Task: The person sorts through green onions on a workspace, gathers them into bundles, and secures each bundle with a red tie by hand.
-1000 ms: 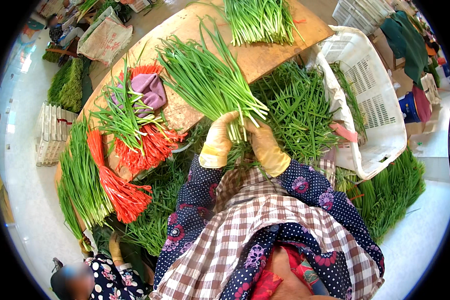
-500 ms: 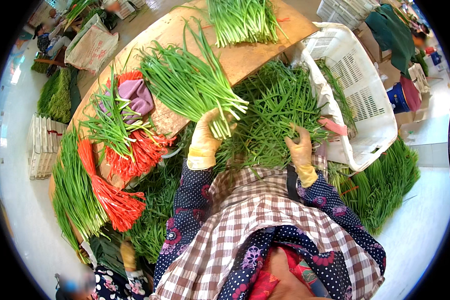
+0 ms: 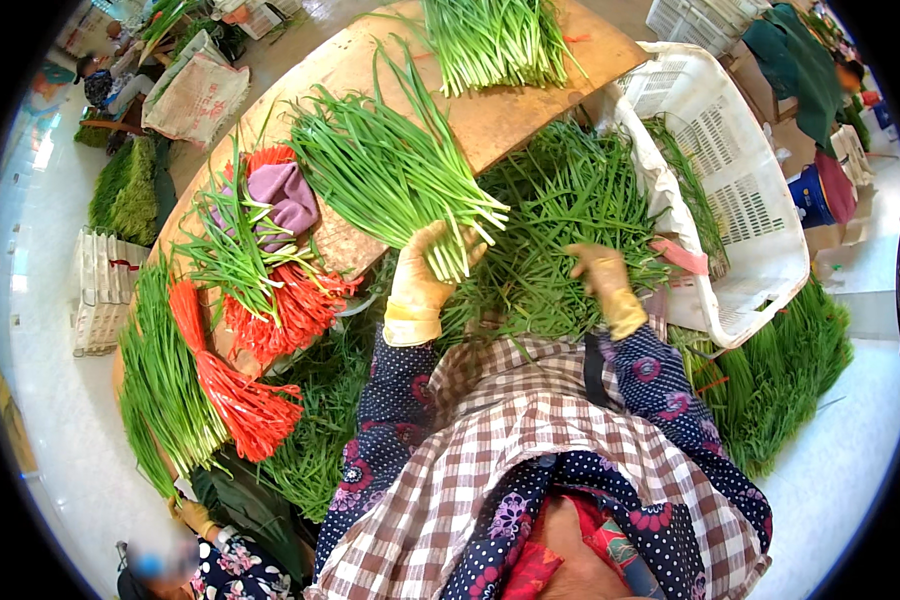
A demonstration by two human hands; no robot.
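So the main thing here is a bunch of long green stalks (image 3: 385, 165), sitting a bit above and left of the middle of the frame. Leafy tips fan out toward the upper left, pale cut ends point down and right, and most of it lies over the table edge. The left hand (image 3: 420, 280), in a yellowish glove, is wrapped round the pale end, so that one's got a proper grip.

The right hand (image 3: 607, 280), gloved too, is just right of centre with its fingers loosely spread and nothing visible in them. It's over a big heap of loose green leaves (image 3: 560, 215); can't tell if it's actually touching them.

The tan table (image 3: 330, 62) curves across the upper left. Another bunch (image 3: 495, 45) lies at top centre, and left of the held one there's a crumpled purple cloth (image 3: 288, 195) with loose greens partly over a pile of red ties (image 3: 290, 315). A bundle of those red strips (image 3: 235, 390) hangs lower left, right next to more stalks (image 3: 170, 370).

Over on the right is a tilted white basket (image 3: 760, 180) with a pink strip (image 3: 680, 255) on its near rim, and more greens (image 3: 785, 390) below it. Bottom left, a co-worker's gloved hand (image 3: 195, 515) is by the stalk ends. White crates (image 3: 102, 290) are stacked at far left, with a pale sack (image 3: 198, 105) upper left.
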